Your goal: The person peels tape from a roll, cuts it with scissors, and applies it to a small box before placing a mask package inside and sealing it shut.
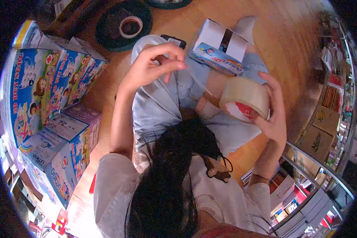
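Observation:
My right hand point(275, 105) grips a wide roll of clear packing tape point(246, 93) from its right side, the thumb at the roll's near edge. Raised over my left leg, my left hand point(158, 65) is closed in a pinch. A thin, see-through strip of tape runs from those fingertips down toward the roll. Beyond the roll, a white and blue cardboard box point(218, 47) rests at my legs, with a dark band across its top. Just behind my left hand lies a small black object point(173, 41), partly hidden.
Stacked blue printed boxes point(47, 87) stand on the wooden floor point(293, 59) to my left. A tape roll point(131, 27) lies on a dark round surface point(107, 29) at the back. Metal shelving point(321, 174) with books and cartons lines the right side.

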`<state>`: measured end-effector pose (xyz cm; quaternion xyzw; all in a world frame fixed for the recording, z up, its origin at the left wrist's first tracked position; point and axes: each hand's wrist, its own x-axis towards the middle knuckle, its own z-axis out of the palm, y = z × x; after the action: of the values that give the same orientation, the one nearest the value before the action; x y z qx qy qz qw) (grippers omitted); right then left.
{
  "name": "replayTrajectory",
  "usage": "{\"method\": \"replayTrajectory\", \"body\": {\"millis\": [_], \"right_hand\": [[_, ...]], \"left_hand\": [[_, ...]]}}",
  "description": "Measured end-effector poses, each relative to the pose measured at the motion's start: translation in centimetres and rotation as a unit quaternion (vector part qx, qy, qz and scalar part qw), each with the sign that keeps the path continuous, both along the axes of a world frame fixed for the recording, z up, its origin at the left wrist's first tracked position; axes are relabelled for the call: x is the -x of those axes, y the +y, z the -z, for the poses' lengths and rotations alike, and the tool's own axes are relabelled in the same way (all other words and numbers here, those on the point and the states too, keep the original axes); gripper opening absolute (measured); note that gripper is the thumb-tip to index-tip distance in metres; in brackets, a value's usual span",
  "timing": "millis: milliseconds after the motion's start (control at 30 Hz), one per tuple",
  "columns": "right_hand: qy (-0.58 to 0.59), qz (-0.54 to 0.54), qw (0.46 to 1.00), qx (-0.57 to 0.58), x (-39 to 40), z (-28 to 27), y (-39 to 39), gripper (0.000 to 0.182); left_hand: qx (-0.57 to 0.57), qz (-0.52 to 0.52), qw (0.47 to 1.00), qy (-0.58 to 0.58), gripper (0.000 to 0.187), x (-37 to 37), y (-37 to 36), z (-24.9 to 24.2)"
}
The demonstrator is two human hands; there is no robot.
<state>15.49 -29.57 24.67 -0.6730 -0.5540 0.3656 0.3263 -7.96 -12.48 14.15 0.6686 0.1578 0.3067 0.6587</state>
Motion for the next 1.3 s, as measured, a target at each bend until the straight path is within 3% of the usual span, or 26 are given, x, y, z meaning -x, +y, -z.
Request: {"method": "replayTrajectory", "body": {"millis": [100, 400, 500, 600, 700, 800, 833, 1100, 1200, 1300], "right_hand": [[0.008, 0.01, 1.0, -0.003, -0.3, 0.1, 0.1, 0.074], [-0.052, 0.035, 0.998, 0.026, -0.5, -0.9, 2.0, 0.075], [-0.086, 0.006, 0.996, 0.002, -0.9, -1.1, 3.7, 0.074], [-0.115, -0.046, 0.992, -0.008, -1.5, -1.6, 5.7, 0.071], [-0.123, -0.039, 0.992, -0.002, -0.6, -2.0, 7.9, 0.072], [-0.16, -0.07, 0.985, 0.005, -1.3, -1.8, 9.9, 0.069], [-0.179, -0.072, 0.981, 0.011, -1.1, -1.8, 10.7, 0.066], [-0.361, -0.115, 0.925, 0.001, -0.3, 0.3, 16.3, 0.047], [-0.427, -0.179, 0.886, -0.038, -1.4, 1.8, 17.9, 0.043], [-0.401, -0.19, 0.895, -0.042, -0.7, 2.8, 18.7, 0.043]], "left_hand": [[0.005, 0.005, 0.999, -0.045, 0.007, -0.6, -0.1, 0.9], [0.144, 0.057, 0.988, -0.02, 0.009, -2.0, 0.7, 2.6], [0.136, 0.032, 0.983, -0.117, 0.008, -3.3, 1.6, 3.9], [0.207, 0.009, 0.963, -0.175, 0.01, -3.9, 2.3, 3.7], [0.296, -0.013, 0.942, -0.156, 0.017, -4.5, 3.3, 3.7], [0.163, -0.089, 0.977, -0.105, 0.027, -5.7, 4.6, 5.4], [0.18, -0.114, 0.973, -0.087, 0.029, -5.9, 4.9, 5.7], [0.248, -0.284, 0.926, 0.034, 0.022, -9.3, 6.8, 10.9], [0.386, -0.282, 0.874, -0.086, 0.017, -11.6, 6.1, 12.8], [0.48, -0.261, 0.835, -0.069, 0.016, -13.0, 6.2, 14.5]]}}
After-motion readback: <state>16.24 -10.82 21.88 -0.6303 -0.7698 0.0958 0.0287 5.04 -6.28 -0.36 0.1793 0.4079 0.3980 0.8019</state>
